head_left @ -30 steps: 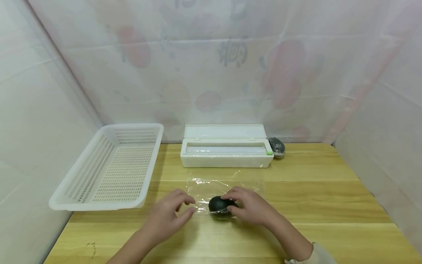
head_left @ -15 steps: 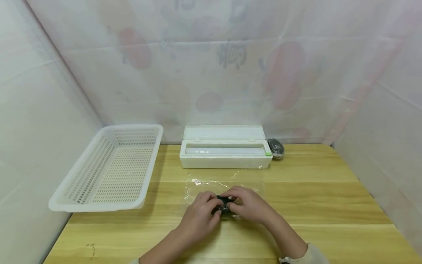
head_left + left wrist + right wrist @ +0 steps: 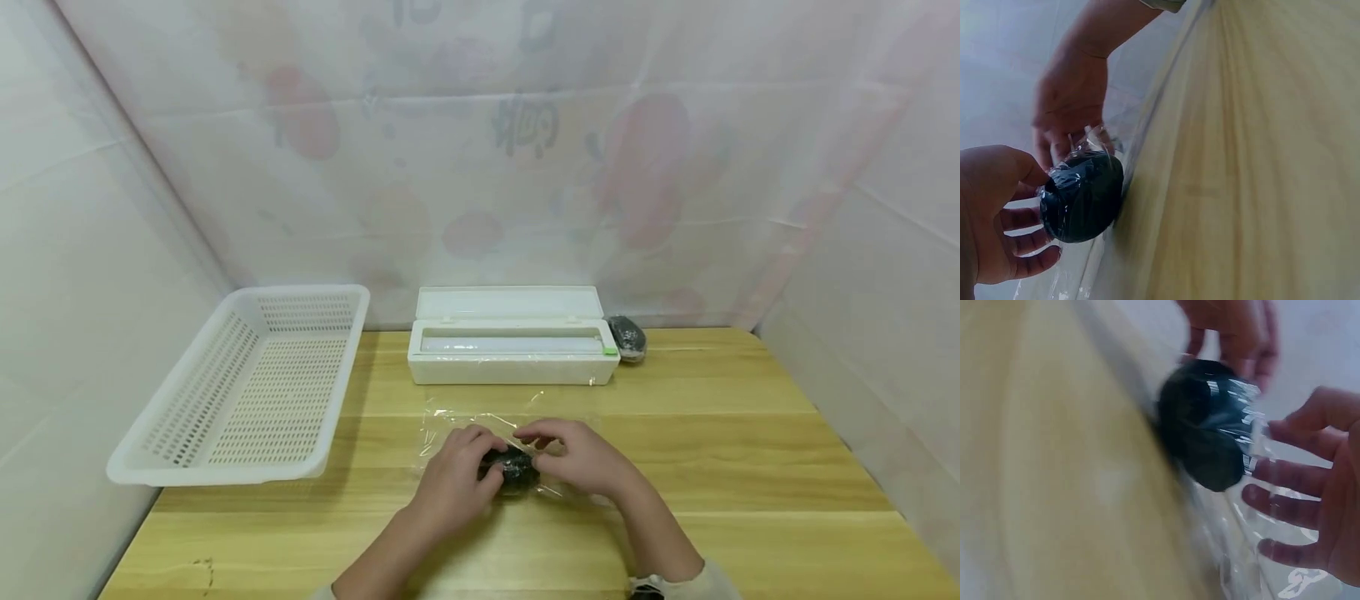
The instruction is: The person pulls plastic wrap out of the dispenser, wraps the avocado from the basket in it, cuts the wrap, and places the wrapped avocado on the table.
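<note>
A dark green, avocado-like oval (image 3: 519,471) lies on a sheet of cling film (image 3: 457,417), partly covered by the film. My left hand (image 3: 453,479) holds its left side, thumb at the near edge and fingers over the far edge. On the other side, my right hand (image 3: 585,462) pinches film by the right end of the oval. In the left wrist view film bunches over the top of the oval (image 3: 1082,197), close to the right hand's fingertips. The right wrist view shows film stretched from the oval (image 3: 1207,425) towards the right fingers (image 3: 1291,478).
Behind the film stands a white cling film dispenser (image 3: 513,371), lid raised, roll inside. A second wrapped dark oval (image 3: 628,337) sits at its right end. A white plastic basket (image 3: 348,358) occupies the left of the wooden table (image 3: 712,467). Printed fabric walls enclose the table.
My left hand has come in from the left and taken hold of the oval. Film now covers more of it. My right hand has shifted slightly right, off the oval and onto the film.
</note>
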Demonstrator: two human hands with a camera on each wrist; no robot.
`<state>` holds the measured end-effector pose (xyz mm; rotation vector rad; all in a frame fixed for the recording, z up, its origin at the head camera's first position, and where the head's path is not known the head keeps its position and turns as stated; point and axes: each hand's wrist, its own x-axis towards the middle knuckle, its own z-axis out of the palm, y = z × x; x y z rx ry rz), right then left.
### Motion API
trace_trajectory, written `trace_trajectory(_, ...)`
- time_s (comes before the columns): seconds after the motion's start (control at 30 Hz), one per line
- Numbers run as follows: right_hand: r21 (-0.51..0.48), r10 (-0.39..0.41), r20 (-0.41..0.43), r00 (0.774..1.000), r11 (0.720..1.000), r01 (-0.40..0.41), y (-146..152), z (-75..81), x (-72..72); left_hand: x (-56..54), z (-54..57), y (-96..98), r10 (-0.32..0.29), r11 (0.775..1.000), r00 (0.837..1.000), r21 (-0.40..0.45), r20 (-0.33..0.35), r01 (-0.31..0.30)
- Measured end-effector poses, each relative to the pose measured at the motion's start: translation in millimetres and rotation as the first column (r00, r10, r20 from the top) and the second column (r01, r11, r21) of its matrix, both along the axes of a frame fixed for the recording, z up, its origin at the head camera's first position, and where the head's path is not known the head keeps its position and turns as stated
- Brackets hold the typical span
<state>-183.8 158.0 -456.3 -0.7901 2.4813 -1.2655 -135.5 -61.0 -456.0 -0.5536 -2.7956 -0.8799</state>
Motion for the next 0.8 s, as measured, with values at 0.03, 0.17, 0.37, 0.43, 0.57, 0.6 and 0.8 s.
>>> trace_trajectory(0.03,-0.011,-0.001,0.014,1.0,1.0,0.001,2,0.0,-0.5,-1.0,0.6,0.2,0.006,1.0,1.0,-0.001,0.019,-0.006)
trace_trajectory(0.17,-0.007,-0.023,0.052,0.998,1.0,0.023,8,-1.2,-1.8,-4.7,2.1,0.7,0.021,1.0,0.997,0.0,0.068,-0.021)
trace_trajectory(0.37,0.006,-0.094,0.003,0.996,0.996,0.094,5,-7.1,-2.9,-8.0,3.2,2.1,0.021,1.0,0.996,0.003,0.086,-0.021)
trace_trajectory(0.43,0.015,-0.119,-0.034,0.992,0.993,0.119,3,-9.9,-3.2,-8.5,2.7,2.0,0.022,1.0,0.996,0.006,0.092,-0.023)
trace_trajectory(0.57,0.055,-0.131,-0.123,0.984,0.989,0.139,-1,-14.4,-4.3,-8.5,2.1,1.0,0.022,1.0,0.995,0.015,0.098,-0.023)
trace_trajectory(0.6,0.058,-0.136,-0.138,0.981,0.988,0.145,-1,-14.3,-4.3,-8.4,2.0,0.6,0.022,1.0,0.995,0.018,0.099,-0.024)
trace_trajectory(0.8,-0.02,-0.231,-0.214,0.949,0.973,0.232,3,0.1,-0.4,-9.8,1.6,-1.1,0.015,1.0,0.994,0.026,0.108,-0.018)
